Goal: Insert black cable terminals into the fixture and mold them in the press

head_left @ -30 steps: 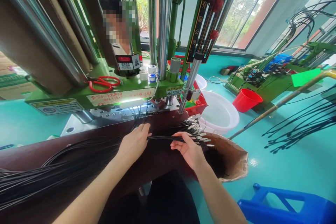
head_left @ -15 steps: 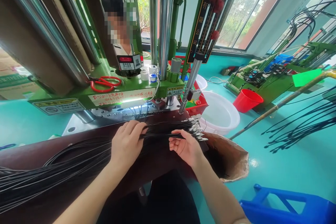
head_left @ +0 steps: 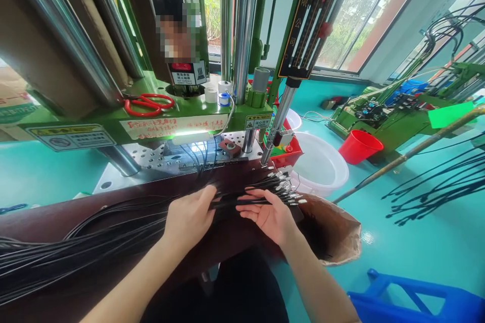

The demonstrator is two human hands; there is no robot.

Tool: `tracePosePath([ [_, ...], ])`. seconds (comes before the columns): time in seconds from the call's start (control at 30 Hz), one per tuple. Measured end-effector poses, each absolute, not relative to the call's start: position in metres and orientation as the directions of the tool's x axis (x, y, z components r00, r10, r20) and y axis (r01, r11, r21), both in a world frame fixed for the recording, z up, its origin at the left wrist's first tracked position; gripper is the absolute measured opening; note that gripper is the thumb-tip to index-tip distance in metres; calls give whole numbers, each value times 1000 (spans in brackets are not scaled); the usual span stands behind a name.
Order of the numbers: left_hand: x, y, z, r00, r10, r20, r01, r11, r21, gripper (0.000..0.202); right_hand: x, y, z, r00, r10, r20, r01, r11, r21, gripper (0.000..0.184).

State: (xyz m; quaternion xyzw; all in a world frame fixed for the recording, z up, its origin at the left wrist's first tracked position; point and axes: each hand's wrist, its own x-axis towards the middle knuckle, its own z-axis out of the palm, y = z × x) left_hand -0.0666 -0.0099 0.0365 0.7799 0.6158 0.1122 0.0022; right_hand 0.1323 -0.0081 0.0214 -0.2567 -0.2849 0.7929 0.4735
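My left hand (head_left: 191, 217) is closed around a bundle of thin black cables (head_left: 226, 201) above the dark red table top. My right hand (head_left: 271, 216) is loosely closed on the same bundle nearer its end, with cables between the thumb and the fairly straight fingers. Just past the right hand, the cables end in a cluster of silvery-white tips (head_left: 288, 189). Long black cables (head_left: 94, 242) trail away to the left from my left hand. How many strands each hand grips cannot be made out.
A green press (head_left: 151, 126) with steel columns stands behind the table (head_left: 140, 212); red-handled scissors (head_left: 149, 105) lie on it. Thin cables (head_left: 202, 154) lead into its lit plate. A paper bag (head_left: 346, 232), white tub (head_left: 322, 161), red bucket (head_left: 359, 146) and blue stool (head_left: 417, 295) stand to the right.
The camera view has shifted slightly, showing more of the press plate. My left hand has slid a little right and lower. My right hand's fingers have straightened along the cables.
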Motion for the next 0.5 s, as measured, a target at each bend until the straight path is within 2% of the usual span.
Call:
tracePosePath([
  [0.1,-64,-33,34,346,937,45,931,-348,107,18,133,-8,25,-342,938,-49,-670,-280,-687,29],
  [0.17,-65,-52,34,416,904,-97,904,-401,147,23,134,-8,28,-308,951,18,-682,-207,-701,26],
  [0.23,-67,-70,37,460,858,-226,880,-407,244,23,133,-10,31,-356,932,62,-641,-195,-743,24],
  [0.3,-70,-84,41,494,806,-326,846,-360,392,22,127,-17,32,-482,873,71,-538,-231,-811,29],
  [0.37,-68,-91,45,565,728,-388,736,-232,636,26,116,-26,31,-624,778,72,-401,-240,-884,33],
  [0.43,-60,-92,43,647,666,-372,453,57,890,27,104,-34,27,-740,669,69,-278,-210,-938,34],
  [0.47,-53,-92,40,650,675,-349,257,237,937,27,99,-36,24,-782,621,57,-226,-196,-954,34],
  [0.5,-46,-91,36,625,702,-342,55,398,916,28,96,-35,21,-805,592,39,-193,-199,-961,33],
])
